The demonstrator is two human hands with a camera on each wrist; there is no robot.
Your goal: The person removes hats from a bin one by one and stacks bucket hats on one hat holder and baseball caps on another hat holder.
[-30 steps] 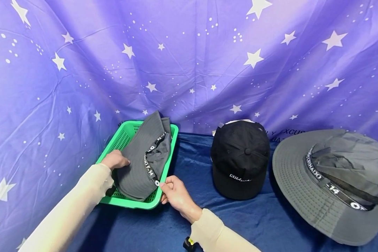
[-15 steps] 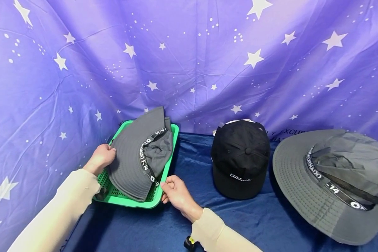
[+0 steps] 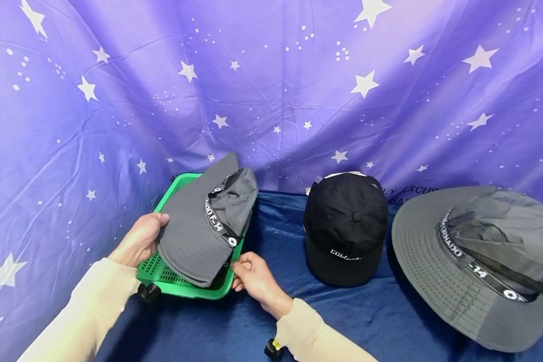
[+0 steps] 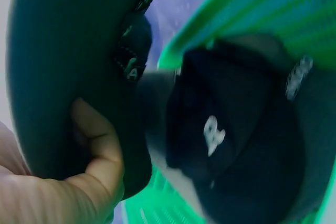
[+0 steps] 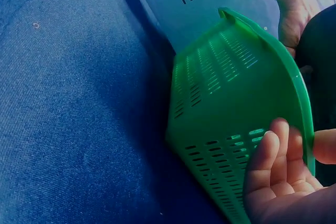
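A grey brimmed hat with a black lettered band is raised over the green basket, tilted with its crown to the right. My left hand pinches the left edge of its brim, and in the left wrist view the thumb lies across the brim. Below it in that view, dark headwear with white lettering lies inside the basket. My right hand grips the basket's near right rim, its thumb on one side and its fingers against the slotted outer wall, as the right wrist view shows.
A black cap with white lettering sits right of the basket on the dark blue cloth. Farther right is a wide-brimmed grey hat. A purple curtain with white stars hangs close behind the basket and hats.
The left hand has shifted left to the brim's edge and raised the grey hat, whose crown has swung up over the basket's right rim. The right hand has stayed on the rim.
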